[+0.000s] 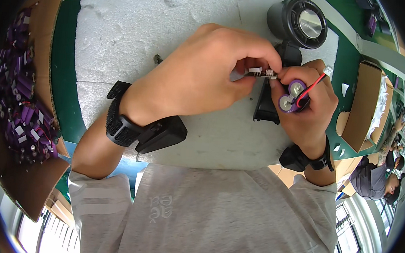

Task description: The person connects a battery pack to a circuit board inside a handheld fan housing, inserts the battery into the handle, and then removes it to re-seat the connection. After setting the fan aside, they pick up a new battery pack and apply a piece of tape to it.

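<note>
My left hand (205, 73) reaches over the foam sheet, thumb and forefinger pinched on a small circuit board (262, 73) with a white connector. Close beside it, my right hand (313, 103) is closed round a battery pack (291, 96) of two purple cells. Red and black wires (312, 88) run from the pack up to a small white plug (328, 70). The right thumb and forefinger meet the board's right end. Under and behind the hands lies a black device with a round ribbed head (298, 23) and silver centre; its black handle (267, 105) is partly hidden.
A white foam sheet (125, 29) covers the green table (66, 72). At the left stands a cardboard box (47, 47) with many purple battery packs (26, 88). On the right is an open cardboard box (359, 103) with white material. A person (370, 181) sits farther right.
</note>
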`<state>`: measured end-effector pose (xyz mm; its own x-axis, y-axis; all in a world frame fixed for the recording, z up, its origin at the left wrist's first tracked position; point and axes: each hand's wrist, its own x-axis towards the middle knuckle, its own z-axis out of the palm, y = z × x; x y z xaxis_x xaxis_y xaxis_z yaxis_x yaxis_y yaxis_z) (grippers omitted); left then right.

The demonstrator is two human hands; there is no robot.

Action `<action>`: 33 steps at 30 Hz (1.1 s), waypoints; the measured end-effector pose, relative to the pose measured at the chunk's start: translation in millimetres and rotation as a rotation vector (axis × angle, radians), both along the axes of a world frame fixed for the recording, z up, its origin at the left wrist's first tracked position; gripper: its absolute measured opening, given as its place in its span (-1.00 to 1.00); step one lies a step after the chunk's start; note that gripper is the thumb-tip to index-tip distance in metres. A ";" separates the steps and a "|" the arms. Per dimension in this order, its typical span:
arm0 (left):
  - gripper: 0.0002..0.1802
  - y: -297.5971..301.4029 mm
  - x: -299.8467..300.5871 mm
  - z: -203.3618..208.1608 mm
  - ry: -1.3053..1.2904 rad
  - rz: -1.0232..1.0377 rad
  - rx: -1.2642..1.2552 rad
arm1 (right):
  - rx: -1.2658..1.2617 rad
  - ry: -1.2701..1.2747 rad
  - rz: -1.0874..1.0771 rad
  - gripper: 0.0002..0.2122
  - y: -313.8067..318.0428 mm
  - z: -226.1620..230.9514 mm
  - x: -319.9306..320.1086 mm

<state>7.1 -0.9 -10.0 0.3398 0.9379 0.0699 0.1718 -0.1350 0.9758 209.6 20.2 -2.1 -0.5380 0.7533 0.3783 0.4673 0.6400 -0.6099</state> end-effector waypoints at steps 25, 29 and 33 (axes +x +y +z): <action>-0.75 -6.4 6.7 -3.1 -0.014 0.042 0.140 | -0.202 0.150 0.060 -0.73 -0.9 9.7 4.3; -0.75 -6.2 5.3 -2.5 -0.016 0.033 0.093 | -0.387 0.269 0.101 -0.73 2.8 11.0 16.2; -0.76 -5.4 4.0 -0.4 -0.019 0.020 0.077 | -0.383 0.316 0.120 -0.77 4.4 3.9 22.4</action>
<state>11.1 -6.3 -10.3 0.3186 0.9361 0.1488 0.1565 -0.2068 0.9658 232.0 24.6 1.8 -0.5330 0.8099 0.2449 0.1596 0.3806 -0.9109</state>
